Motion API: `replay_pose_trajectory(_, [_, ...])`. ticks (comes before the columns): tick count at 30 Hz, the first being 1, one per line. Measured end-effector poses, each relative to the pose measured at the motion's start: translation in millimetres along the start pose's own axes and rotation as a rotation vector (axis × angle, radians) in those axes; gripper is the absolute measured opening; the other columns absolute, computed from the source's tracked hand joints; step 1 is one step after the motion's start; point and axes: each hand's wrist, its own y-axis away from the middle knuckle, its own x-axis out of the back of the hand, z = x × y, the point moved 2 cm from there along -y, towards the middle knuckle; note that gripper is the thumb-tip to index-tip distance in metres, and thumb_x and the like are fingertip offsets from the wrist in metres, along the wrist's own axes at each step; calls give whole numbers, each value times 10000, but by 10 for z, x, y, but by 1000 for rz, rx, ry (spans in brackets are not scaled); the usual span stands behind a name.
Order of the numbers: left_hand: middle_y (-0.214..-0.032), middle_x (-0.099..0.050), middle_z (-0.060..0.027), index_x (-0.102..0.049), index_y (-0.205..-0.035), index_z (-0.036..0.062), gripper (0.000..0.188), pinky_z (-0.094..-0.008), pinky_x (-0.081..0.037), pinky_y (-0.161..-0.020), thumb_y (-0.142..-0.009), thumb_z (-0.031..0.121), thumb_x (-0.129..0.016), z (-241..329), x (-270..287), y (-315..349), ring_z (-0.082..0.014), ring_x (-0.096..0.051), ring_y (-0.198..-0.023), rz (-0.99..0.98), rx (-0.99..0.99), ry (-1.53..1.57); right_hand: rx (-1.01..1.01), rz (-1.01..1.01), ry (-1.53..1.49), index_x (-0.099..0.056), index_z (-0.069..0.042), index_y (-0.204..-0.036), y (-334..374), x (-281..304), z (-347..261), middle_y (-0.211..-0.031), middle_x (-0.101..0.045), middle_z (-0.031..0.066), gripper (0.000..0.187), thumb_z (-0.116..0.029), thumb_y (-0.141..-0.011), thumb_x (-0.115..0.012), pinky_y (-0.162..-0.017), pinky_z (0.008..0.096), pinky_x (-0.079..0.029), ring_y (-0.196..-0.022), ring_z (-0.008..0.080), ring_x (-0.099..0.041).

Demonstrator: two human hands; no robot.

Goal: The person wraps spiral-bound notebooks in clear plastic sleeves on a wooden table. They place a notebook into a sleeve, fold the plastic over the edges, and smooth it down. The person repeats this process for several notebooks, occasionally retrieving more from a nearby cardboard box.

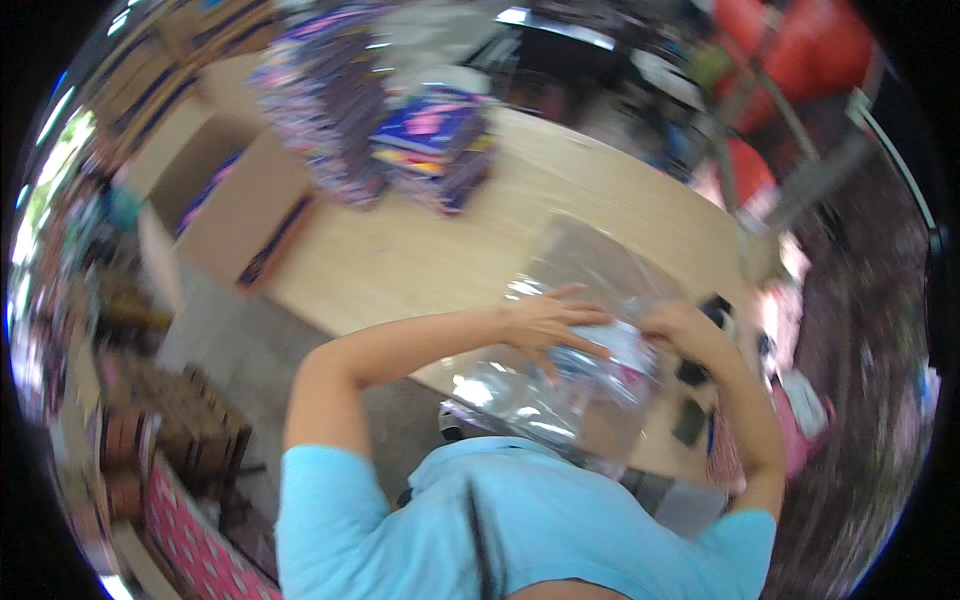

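Spread fingers of my left hand [555,325] lie flat over a light blue and white packet [625,360] in clear plastic. At its right edge, my right hand [685,330] has curled fingers that pinch a clear plastic bag [640,285]; blur hides the exact grip. More shiny clear plastic [515,405] lies loose on the near edge of the wooden table [430,265], below my left hand.
Tall stacks of colourful flat packs [325,110] and a shorter blue-topped stack [435,145] stand at the table's far left. An open cardboard box [245,215] sits beside them. Small dark items [690,420] lie by my right forearm. More cartons [185,415] stand at left.
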Motion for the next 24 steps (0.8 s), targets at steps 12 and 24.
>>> replay_pose_trajectory(12, [-1477,-239,-196,-317,-1399,489,1007,-599,-202,-1109,-502,670,-736,98,103,-334,-399,-239,-1369,-148,-46,-93,-106,478,52,-606,-129,-1033,5,-282,-228,-1318,-467,131,497,-238,-594,-811,-851,377,-486,-1177,349,-465])
replay_pose_trajectory(24, [-1561,-84,-156,-369,-1408,425,793,-705,68,-1019,-699,692,-600,709,-12,72,-406,-14,-1430,332,334,-118,-652,539,-397,-237,-84,-1470,-13,-732,55,-1210,-503,199,1138,-399,-581,-874,-816,353,-481,-1010,279,-557])
